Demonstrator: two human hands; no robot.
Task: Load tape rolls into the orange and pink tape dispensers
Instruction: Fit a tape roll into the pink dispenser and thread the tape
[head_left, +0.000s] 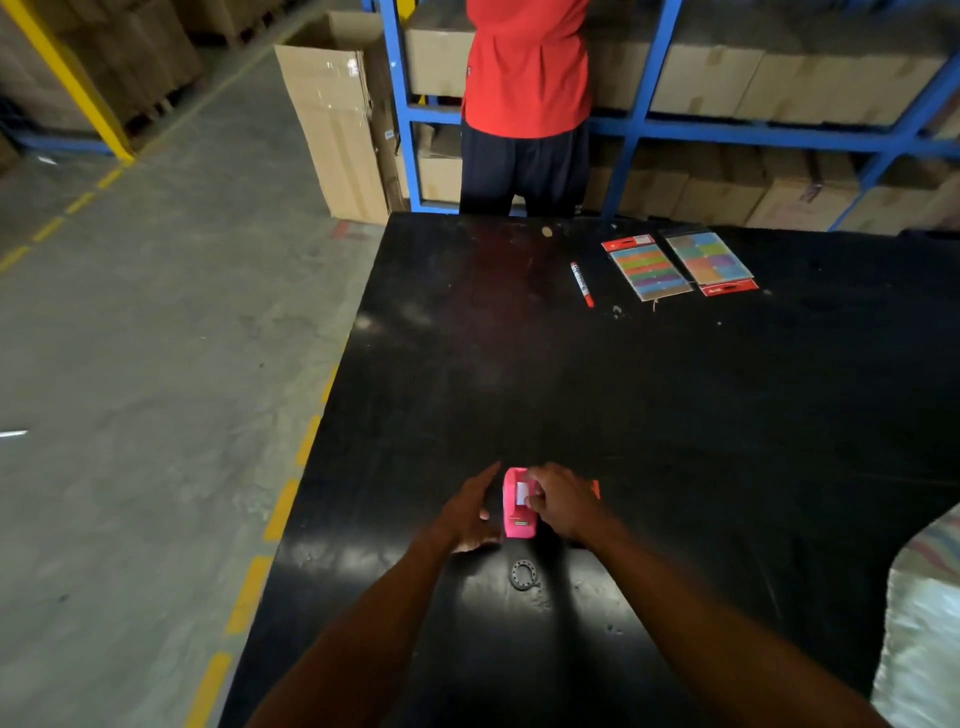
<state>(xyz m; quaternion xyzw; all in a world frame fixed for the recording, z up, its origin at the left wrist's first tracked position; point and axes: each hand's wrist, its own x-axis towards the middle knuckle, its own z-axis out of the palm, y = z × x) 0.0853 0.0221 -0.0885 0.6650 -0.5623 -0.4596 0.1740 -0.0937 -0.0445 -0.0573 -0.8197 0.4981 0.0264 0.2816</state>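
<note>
A pink tape dispenser (516, 512) stands on the black table (675, 415) near its front edge, with a white tape roll (523, 491) showing in its top. My left hand (470, 514) rests against the dispenser's left side with fingers spread. My right hand (558, 501) is curled over the top right, fingers pinching at the white roll. An orange dispenser (595, 488) peeks out just behind my right hand, mostly hidden. A small dark ring (523, 574) lies on the table just in front of the pink dispenser.
A red marker (582, 283) and two packs of coloured sticky notes (649, 270) (711, 262) lie at the table's far side. A person in a red shirt (527, 67) stands beyond the table at blue shelving with cartons. A pale sack (919, 623) sits front right. The table's left edge drops to the floor.
</note>
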